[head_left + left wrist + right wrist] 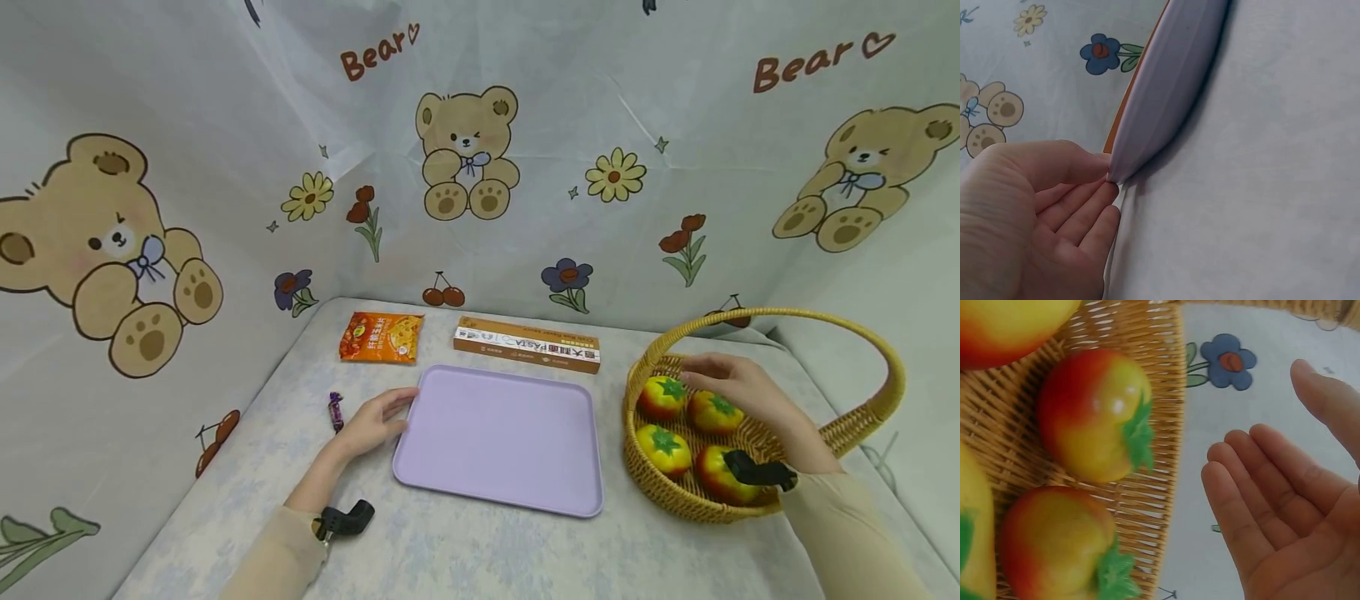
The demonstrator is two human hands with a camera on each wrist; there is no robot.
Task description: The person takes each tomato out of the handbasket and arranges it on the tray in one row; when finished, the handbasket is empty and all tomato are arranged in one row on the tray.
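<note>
A pale purple tray [504, 442] lies flat on the table. My left hand [377, 419] is at its left side, thumb and fingertips right at the rim; the left wrist view shows them meeting the tray's edge [1166, 81]. Over the wicker basket [671, 492] hovers my right hand [731, 383], fingers nearly straight and holding nothing. Several glossy red-and-yellow fruits with green leafy tops, like toy tomatoes, sit in the basket; one tomato [1094, 415] shows close up beside my right hand [1285, 506] in the right wrist view.
An orange snack packet [381, 337] and a long pasta box [527, 343] lie behind the tray. A small purple wrapped candy [335, 412] is left of my left hand. The basket's tall handle [888, 392] arches over my right wrist. A bear-print cloth hangs behind the table.
</note>
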